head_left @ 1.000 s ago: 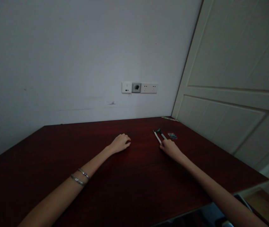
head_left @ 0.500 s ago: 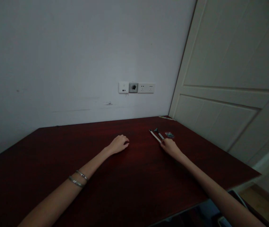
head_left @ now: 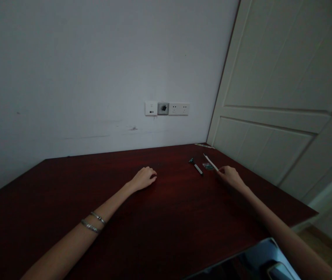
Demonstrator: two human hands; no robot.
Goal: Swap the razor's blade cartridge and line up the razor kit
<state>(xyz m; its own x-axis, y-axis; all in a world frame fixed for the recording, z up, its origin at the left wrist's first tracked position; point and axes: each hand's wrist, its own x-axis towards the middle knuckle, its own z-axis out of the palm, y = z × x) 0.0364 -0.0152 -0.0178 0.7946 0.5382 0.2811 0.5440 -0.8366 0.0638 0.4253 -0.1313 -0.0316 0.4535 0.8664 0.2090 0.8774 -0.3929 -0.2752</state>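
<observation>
On the dark red table (head_left: 166, 217), my left hand (head_left: 144, 179) rests loosely curled, a gap between thumb and fingers and nothing in it. Over at the right, my right hand (head_left: 229, 175) pinches the near end of a slim white stick (head_left: 212, 162) with a darker, thinner tip; its exact kind is too small to make out. The stick points away toward the back of the table. Left of it lies a razor (head_left: 196, 167) with a grey handle and dark head, untouched. A small clear packet (head_left: 207, 166) with greenish contents lies beside the stick, partly behind it.
Behind the table rises a pale wall with a row of sockets (head_left: 179, 109). A cream panelled door (head_left: 266, 144) borders the right side. A patterned strip (head_left: 203, 146) lies in the far corner. At the near right edge is a shiny reflective surface (head_left: 266, 252).
My right hand has moved right, carrying the white stick away from beside the razor to over by the packet. The razor stays where it lay. My left hand keeps its place.
</observation>
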